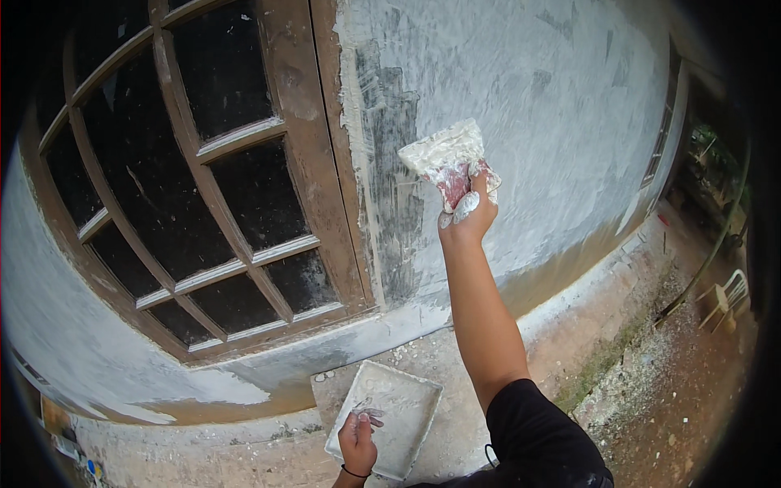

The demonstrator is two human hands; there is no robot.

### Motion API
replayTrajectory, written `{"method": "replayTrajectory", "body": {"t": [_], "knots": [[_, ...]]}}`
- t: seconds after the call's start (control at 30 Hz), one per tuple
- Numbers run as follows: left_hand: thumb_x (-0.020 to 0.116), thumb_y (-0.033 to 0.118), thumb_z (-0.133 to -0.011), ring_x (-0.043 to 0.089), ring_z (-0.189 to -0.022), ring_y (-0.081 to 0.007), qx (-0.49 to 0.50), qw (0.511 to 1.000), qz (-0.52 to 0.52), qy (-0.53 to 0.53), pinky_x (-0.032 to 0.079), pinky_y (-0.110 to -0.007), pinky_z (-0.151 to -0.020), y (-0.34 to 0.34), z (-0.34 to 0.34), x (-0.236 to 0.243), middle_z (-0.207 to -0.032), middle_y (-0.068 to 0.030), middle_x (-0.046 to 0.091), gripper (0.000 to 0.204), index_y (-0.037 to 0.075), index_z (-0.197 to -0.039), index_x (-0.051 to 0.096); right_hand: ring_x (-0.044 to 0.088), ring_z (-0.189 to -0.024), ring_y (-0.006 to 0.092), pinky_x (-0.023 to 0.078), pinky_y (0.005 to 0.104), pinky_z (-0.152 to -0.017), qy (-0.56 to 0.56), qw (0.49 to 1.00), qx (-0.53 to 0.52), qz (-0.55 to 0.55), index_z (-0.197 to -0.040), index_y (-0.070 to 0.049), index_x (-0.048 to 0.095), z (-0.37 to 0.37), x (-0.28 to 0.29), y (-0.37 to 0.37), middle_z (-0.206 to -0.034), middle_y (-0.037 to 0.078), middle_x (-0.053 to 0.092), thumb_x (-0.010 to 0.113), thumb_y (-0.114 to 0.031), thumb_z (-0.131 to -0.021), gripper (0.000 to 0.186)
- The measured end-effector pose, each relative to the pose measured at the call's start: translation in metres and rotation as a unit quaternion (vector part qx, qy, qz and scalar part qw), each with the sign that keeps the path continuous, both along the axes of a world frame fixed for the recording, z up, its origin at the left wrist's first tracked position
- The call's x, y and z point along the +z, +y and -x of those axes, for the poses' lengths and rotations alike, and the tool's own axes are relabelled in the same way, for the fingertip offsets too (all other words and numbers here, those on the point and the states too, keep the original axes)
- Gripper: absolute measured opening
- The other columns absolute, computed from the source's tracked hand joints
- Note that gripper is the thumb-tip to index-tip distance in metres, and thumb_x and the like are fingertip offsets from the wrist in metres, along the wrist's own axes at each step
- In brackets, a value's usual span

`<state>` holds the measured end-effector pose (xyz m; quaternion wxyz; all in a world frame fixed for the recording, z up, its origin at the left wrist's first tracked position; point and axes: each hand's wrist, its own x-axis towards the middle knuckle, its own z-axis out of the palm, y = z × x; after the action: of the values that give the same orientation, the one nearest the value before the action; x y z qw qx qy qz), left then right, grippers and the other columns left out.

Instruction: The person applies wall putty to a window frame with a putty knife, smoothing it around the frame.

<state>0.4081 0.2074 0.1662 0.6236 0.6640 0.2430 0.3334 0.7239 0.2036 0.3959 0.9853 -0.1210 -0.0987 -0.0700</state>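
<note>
My right hand [473, 213], smeared with white putty, is closed round a wide putty knife [446, 153]. Thick white putty coats its blade, and some red shows through near the grip. The knife is up in front of the grey-white wall [529, 98], right of a dark, rough strip beside the window frame. Whether the blade touches the wall I cannot tell. Lower down, my left hand [358, 446] has its fingers curled over a putty-stained white tray [423, 407]. Those fingers look whitened; what they grip, if anything, cannot be made out.
A brown wooden window [297, 106] with dark panes fills the left, its frame edge close to the wall strip. Below runs a concrete ledge [244, 455] with spattered putty. A pale plastic chair [726, 297] stands at the far right on bare earth, near a leaning pole [708, 281].
</note>
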Motion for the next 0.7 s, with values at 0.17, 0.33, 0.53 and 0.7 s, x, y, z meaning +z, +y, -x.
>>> {"method": "replayTrajectory", "body": {"t": [0.17,0.33,0.53,0.7], "knots": [[0.038,0.020,-0.092,0.054,-0.069,-0.0123,-0.016,0.999,0.008,0.031,0.039,-0.024,-0.061,-0.006,-0.002,0.002,-0.081,-0.0082,0.060,0.026,-0.001,-0.090,0.054,0.059,-0.077,0.0179,0.049,0.0314,-0.063,0.051,0.997,-0.019,0.053,-0.096,0.009,0.055,-0.025,-0.041,0.033,-0.090,0.011,0.059,0.056,-0.006,-0.081,0.021],[0.038,0.020,-0.092,0.055,-0.069,-0.0120,-0.005,0.999,0.024,0.026,0.040,-0.024,-0.061,-0.007,-0.008,0.003,-0.084,-0.0088,0.060,0.028,-0.003,-0.098,0.054,0.056,-0.071,0.0156,0.044,0.0305,-0.061,0.061,0.992,-0.075,0.082,-0.091,0.008,0.057,-0.045,-0.019,0.066,-0.086,0.008,0.060,0.058,-0.006,-0.079,0.019],[0.039,0.021,-0.092,0.056,-0.069,-0.0132,-0.016,0.999,0.002,0.031,0.040,-0.024,-0.061,0.005,-0.015,0.004,-0.087,-0.0110,0.062,0.027,-0.002,-0.091,0.054,0.056,-0.064,0.0164,0.043,0.0330,-0.058,0.074,0.973,-0.156,0.151,-0.080,0.008,0.057,-0.051,0.027,0.086,-0.074,0.010,0.062,0.059,-0.007,-0.074,0.016],[0.038,0.021,-0.092,0.057,-0.068,-0.0136,-0.012,1.000,0.008,0.024,0.040,-0.025,-0.061,0.014,-0.026,0.011,-0.085,-0.0116,0.062,0.028,-0.002,-0.089,0.053,0.056,-0.064,0.0176,0.044,0.0334,-0.059,0.045,0.980,-0.168,0.101,-0.079,0.007,0.058,-0.048,0.080,0.090,-0.075,0.011,0.063,0.057,-0.008,-0.073,0.016]]}}
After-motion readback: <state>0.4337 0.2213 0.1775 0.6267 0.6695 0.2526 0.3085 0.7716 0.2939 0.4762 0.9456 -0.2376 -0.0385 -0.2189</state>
